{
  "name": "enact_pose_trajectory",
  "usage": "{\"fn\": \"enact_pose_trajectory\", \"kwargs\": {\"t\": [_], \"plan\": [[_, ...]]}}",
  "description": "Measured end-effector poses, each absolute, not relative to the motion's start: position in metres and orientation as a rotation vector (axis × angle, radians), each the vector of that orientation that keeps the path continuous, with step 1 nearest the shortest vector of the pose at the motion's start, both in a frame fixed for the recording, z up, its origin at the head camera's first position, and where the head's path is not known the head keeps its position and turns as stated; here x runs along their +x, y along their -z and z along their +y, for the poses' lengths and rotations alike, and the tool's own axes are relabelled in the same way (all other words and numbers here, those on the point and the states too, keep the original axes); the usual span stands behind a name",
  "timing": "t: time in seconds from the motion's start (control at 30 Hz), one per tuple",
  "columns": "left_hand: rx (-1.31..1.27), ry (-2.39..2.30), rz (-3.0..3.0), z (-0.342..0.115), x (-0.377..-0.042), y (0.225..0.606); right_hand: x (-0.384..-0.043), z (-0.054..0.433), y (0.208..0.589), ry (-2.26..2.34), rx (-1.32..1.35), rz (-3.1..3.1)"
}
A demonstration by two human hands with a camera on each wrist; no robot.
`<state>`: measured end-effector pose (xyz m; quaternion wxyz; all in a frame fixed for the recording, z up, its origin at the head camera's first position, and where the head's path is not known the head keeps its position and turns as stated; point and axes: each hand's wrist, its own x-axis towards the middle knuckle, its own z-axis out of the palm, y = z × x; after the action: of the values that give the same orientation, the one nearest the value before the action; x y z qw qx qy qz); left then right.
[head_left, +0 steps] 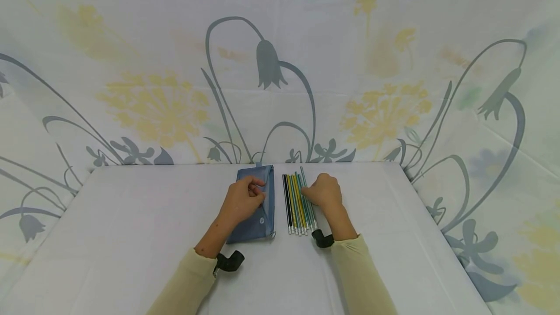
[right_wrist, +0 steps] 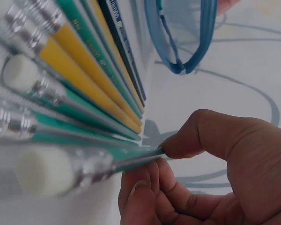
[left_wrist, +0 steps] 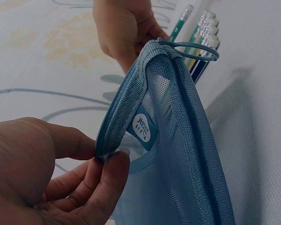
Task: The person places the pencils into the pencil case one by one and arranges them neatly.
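A blue mesh pencil pouch (head_left: 250,230) stands on the table left of a row of pencils (head_left: 294,203). My left hand (head_left: 240,201) pinches the pouch's zippered edge between thumb and finger. In the left wrist view, the pouch mouth (left_wrist: 113,117) gapes a little, with a small label (left_wrist: 143,127) showing inside. With thumb and fingertips, my right hand (head_left: 324,191) holds a green pencil (right_wrist: 131,161) at the row's right end. Its white eraser end points toward me. The other pencils, green, yellow and dark, lie side by side.
A white cloth covers the table (head_left: 131,222), and a flower-printed curtain (head_left: 175,62) rises behind it and at both sides. A cord loop (left_wrist: 194,49) hangs from the pouch's near corner. Black wrist cameras (head_left: 230,261) sit on both wrists.
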<state>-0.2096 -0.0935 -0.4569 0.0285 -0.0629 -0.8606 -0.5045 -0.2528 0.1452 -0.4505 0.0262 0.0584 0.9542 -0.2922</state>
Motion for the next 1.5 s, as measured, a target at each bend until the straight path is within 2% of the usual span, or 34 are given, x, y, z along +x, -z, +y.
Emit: {"fn": "enact_pose_trajectory", "kwargs": {"t": [0.23, 1.5], "plan": [[-0.194, 1.540, -2.653, -0.093, -0.210, 0.458, -0.251, 0.142, 0.451, 0.972, 0.077, 2.927], [-0.204, 1.539, -2.663, -0.094, -0.210, 0.458, -0.244, 0.111, 0.452, 1.225, -0.057, 2.916]]}}
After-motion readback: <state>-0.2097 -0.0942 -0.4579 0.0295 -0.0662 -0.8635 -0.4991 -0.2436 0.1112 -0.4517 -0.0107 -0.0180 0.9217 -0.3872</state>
